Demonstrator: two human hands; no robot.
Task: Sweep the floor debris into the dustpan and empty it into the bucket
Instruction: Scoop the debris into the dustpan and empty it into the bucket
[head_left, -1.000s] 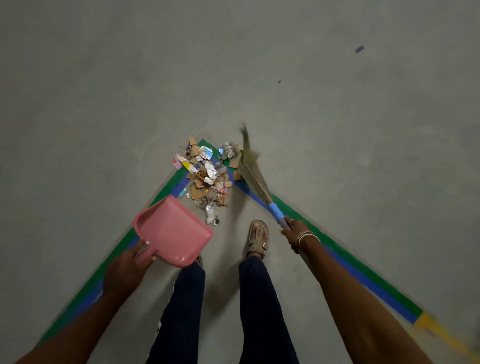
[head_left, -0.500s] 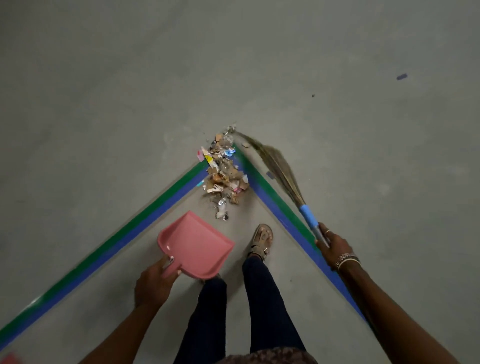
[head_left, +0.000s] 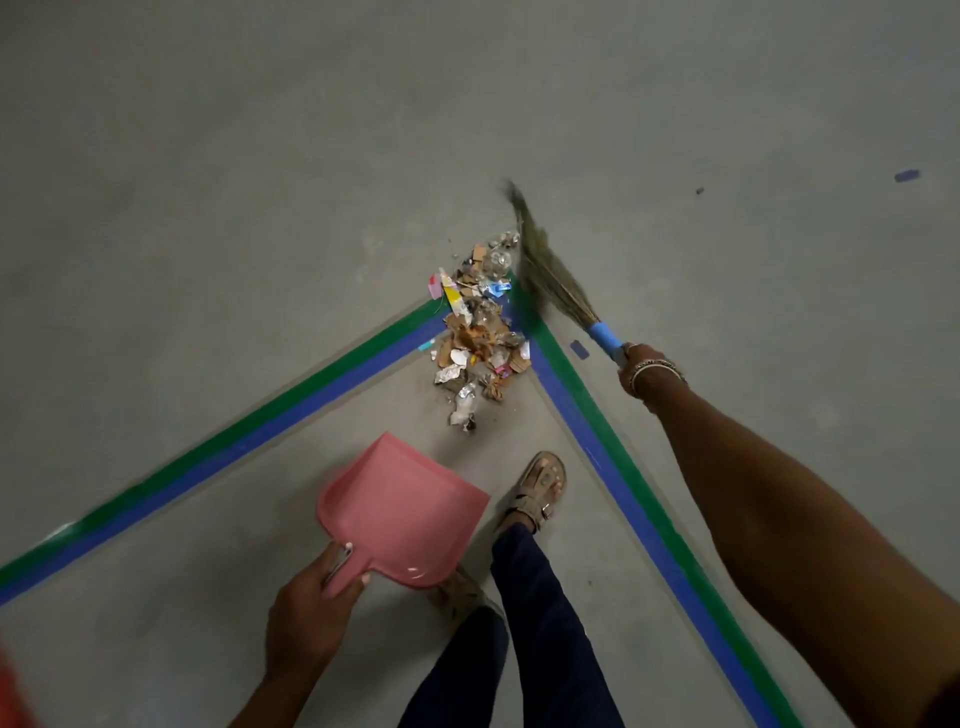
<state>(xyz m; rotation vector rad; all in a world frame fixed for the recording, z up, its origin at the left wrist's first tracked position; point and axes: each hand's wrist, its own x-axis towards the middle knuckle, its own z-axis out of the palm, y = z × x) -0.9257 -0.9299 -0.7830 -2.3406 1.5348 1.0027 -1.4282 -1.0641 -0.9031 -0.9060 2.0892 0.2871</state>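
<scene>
Okay, both your hands are busy and well apart. Your left hand grips the handle of the pink dustpan, low and close to your body. Your right hand is curled round the broom just behind its blue sleeve, reached out ahead and to the right.

The debris pile sits on the corner of the green-blue floor tape, ahead of you and between the two tools. Its long axis runs away from you, and the near tip points roughly at the dustpan's open edge, with bare floor between them. The bristles are at the pile's far right edge, blurred.

My guess: pull along that axis, toward you and slightly left. The pan needs to go down closer first; I can't tell if it's on the floor. Your sandalled foot is just beside that path. No bucket in view.
</scene>
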